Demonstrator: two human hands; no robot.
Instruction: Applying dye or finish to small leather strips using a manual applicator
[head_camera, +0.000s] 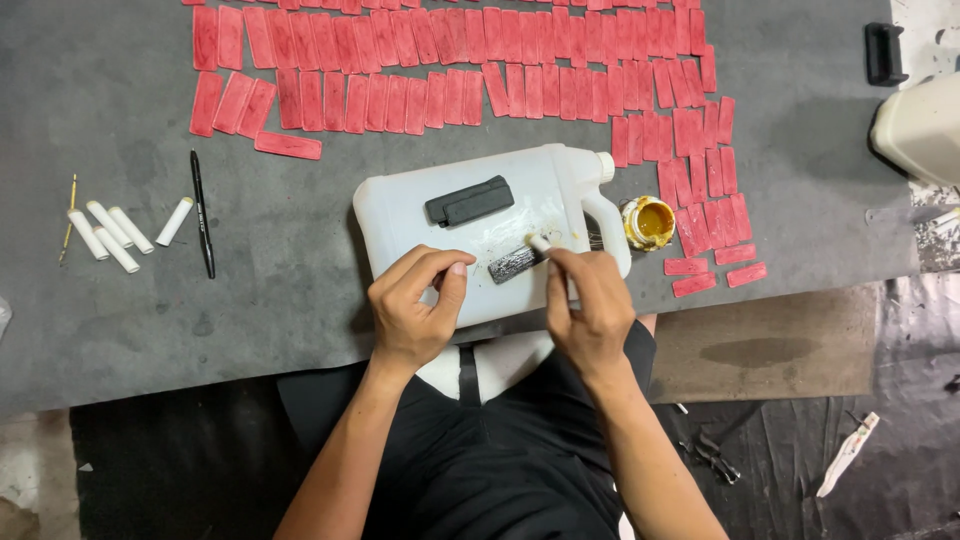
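- The grey mat (120, 260) ends just below the hands; its near edge runs across the lap, and bare dark floor shows beyond it on the right.
- Open mat lies left of the white jug (560, 190), between it and the black pen (202, 213); the far side is crowded by rows of red strips (450, 70).
- To the right of the jug the room is tight: a small glue pot (648, 221) sits just beside the jug's handle, with more red strips touching around it.
- Counted: one jug lying flat, one glue pot, one pen, five white tubes (120, 232), one thin stick at the far left, two dark pads (470, 200) stacked on the jug. The red strips are too many to count surely.
- The left hand (415, 305) rests on the jug's near edge, fingers curled narrow, thumb and forefinger pinched; what it pinches I cannot tell.
- The right hand (590, 305) grips a small brush (518, 262), whose dark bristles touch the jug's face between the two hands.
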